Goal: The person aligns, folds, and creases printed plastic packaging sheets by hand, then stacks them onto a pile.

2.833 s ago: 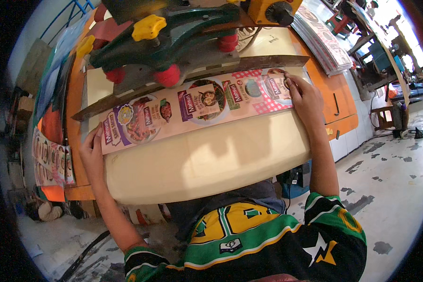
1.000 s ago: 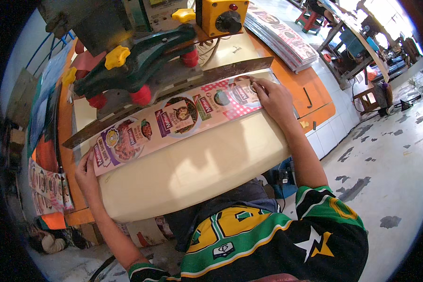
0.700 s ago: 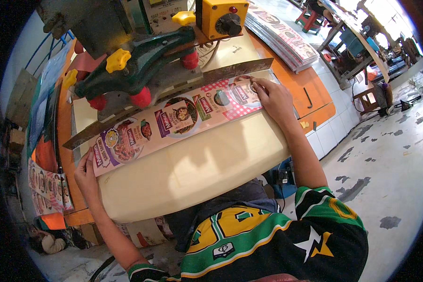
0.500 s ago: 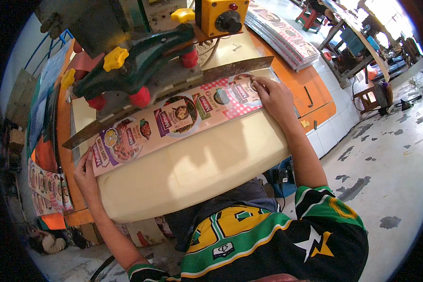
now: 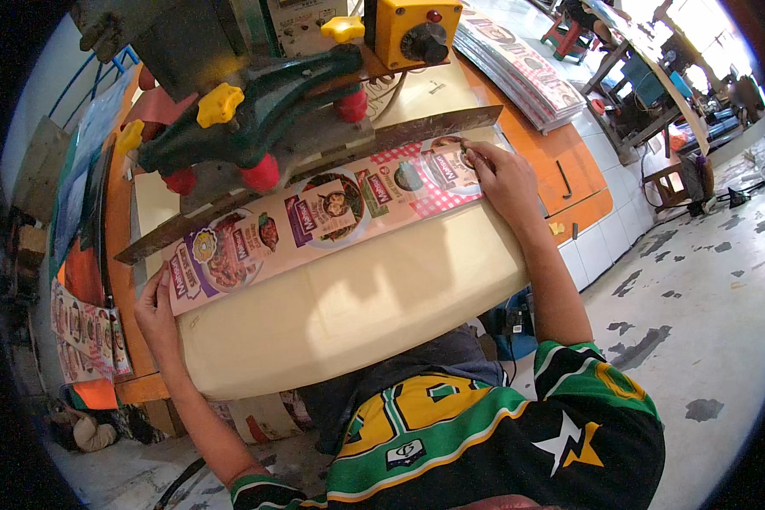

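A long printed strip [image 5: 282, 228], pink with food pictures and red checks, lies across a cream padded board [image 5: 348, 297]. At its left end, the fingers of my left hand [image 5: 157, 319] close on the corner. My right hand [image 5: 508, 178] pinches the far right end, fingers bent over the edge. Along the strip's far side runs a metal bar [image 5: 438, 127] of a machine. Above the bar sits the machine's dark green arm [image 5: 289, 102], with red rubber-like parts and yellow knobs.
A yellow control box [image 5: 416, 34] with a black dial stands at the top. Stacked printed sheets [image 5: 527, 72] lie on the orange table [image 5: 582, 166] at the right, near a hex key [image 5: 562, 177]. More printed strips [image 5: 89, 331] hang at the far left.
The view has shifted slightly, so the machine appears a little lower and farther right. Both hands keep their hold on the strip, which looks unmoved against the bar.
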### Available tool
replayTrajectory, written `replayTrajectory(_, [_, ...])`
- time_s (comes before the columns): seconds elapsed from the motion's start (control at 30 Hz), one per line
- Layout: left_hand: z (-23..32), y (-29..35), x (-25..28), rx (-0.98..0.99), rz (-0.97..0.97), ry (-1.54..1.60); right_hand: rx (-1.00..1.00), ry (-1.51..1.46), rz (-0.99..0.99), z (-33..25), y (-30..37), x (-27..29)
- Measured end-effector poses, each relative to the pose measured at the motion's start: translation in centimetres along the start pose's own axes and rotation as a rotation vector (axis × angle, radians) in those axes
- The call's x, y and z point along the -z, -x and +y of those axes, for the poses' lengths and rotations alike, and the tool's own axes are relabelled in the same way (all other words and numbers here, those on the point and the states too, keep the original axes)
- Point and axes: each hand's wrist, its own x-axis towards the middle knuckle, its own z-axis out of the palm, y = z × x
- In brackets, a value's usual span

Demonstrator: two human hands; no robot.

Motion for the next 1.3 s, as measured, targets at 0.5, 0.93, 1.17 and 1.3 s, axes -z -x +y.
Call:
replayTrajectory(0.5, [1.4, 0.7, 0.2, -0.101, 0.057, -0.083, 0.001, -0.070, 0.021, -0.3, 0.1, -0.2])
replayTrajectory(0.93, [1.8, 4.3, 0.6, -0.146, 0.085, -0.160, 0.054, -0.208, -0.062, -1.1, 3.2, 1.4])
replayTrajectory(1.17, [2.6, 3.8, 0.0, -0.101, 0.024, -0.106, 0.055, -0.168, 0.034, -0.6, 3.5, 0.8])
replayTrajectory(1.3, [2.1, 4.3, 0.7, -0.100, 0.034, -0.132, 0.087, -0.131, 0.085, -1.5, 3.5, 0.4])
